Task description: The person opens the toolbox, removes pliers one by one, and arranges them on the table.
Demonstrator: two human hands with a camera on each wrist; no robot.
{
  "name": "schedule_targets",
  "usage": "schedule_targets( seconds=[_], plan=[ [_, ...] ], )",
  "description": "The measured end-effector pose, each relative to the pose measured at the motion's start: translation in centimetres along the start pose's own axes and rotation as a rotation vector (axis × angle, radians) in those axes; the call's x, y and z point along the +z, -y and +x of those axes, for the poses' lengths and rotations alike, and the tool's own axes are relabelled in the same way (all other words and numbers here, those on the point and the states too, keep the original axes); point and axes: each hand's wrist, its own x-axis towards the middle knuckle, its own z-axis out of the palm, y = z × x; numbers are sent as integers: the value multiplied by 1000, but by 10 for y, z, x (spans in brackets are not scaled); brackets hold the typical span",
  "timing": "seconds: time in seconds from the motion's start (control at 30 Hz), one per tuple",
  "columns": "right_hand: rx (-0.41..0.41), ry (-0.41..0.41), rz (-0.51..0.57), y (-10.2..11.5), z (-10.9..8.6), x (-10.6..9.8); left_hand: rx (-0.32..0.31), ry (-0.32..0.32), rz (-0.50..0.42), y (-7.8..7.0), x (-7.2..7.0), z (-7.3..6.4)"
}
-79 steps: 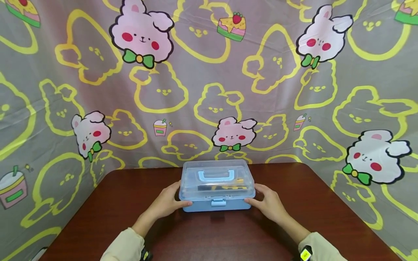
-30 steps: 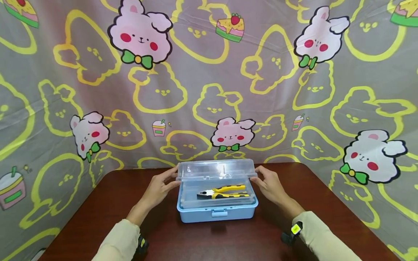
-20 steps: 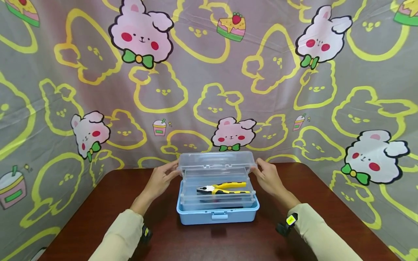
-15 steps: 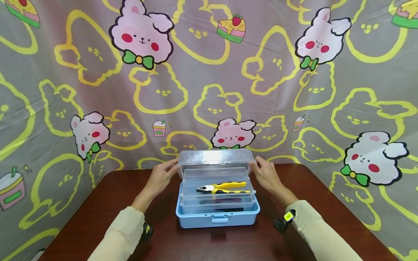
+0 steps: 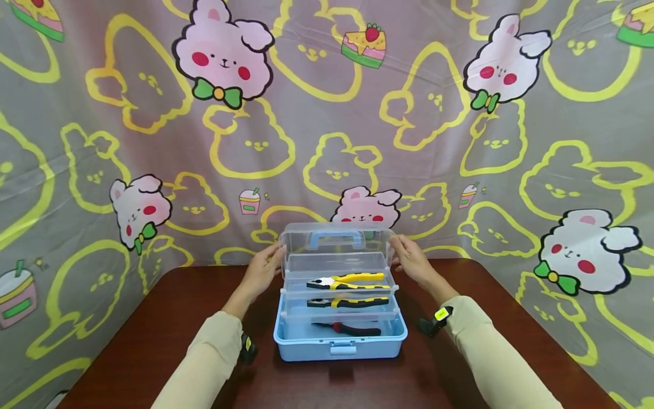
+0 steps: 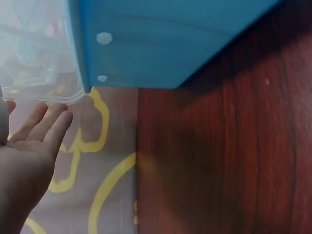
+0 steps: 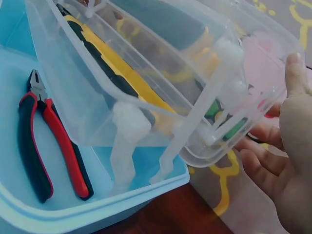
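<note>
A light-blue toolbox (image 5: 301,350) stands on the table with its clear lid (image 5: 297,241) raised and tilted back. At the lid's left edge my left hand (image 5: 264,267) holds on; in the left wrist view its fingers (image 6: 57,127) lie behind the rim. Across from it my right hand (image 5: 411,258) grips the right edge, thumb on the rim and fingers behind. Two clear trays have risen in steps, bearing yellow-and-black pliers (image 5: 360,277) above and another yellow-and-black pair (image 5: 352,303) below. Red-and-black pliers (image 7: 63,146) lie on the box floor.
The dark reddish-brown table (image 5: 168,324) extends on both sides and in front of the box. A patterned curtain (image 5: 317,119) hangs close behind the lid and along both sides.
Both hands have swung the lid up and back from its closed position. The trays have lifted and spread, bringing the lower yellow pliers and red-and-black pliers into view.
</note>
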Motion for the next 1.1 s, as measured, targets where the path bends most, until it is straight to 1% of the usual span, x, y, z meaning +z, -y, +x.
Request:
schedule_targets(
  seconds=[0.07,0.1,0.17,0.27,0.37,0.43,0.5,0.6,0.7,0.83,0.97,1.1],
  plan=[
    [27,30,45,-4,3,1,-22,15,-52,4,0,1],
    [39,50,65,-7,5,3,-31,13,-62,7,0,2],
    [65,90,98,-13,9,8,-62,2,-60,12,-2,3],
    [120,146,148,-24,11,16,-100,7,-66,21,-1,4],
    [176,163,184,-35,9,20,-136,27,-108,28,5,6],
    [192,166,199,-41,8,22,-149,44,-138,31,9,8],
    [183,172,194,-45,8,23,-168,52,-156,32,12,9],
    [179,175,170,-49,7,24,-206,83,-181,34,13,9],
    [173,184,152,-50,7,26,-257,117,-227,34,8,8],
    [167,188,136,-52,5,27,-290,160,-275,34,6,6],
    [189,201,84,-54,5,28,-333,147,-285,35,12,7],
    [191,234,32,-56,5,28,-399,113,-302,38,19,7]
  ],
)
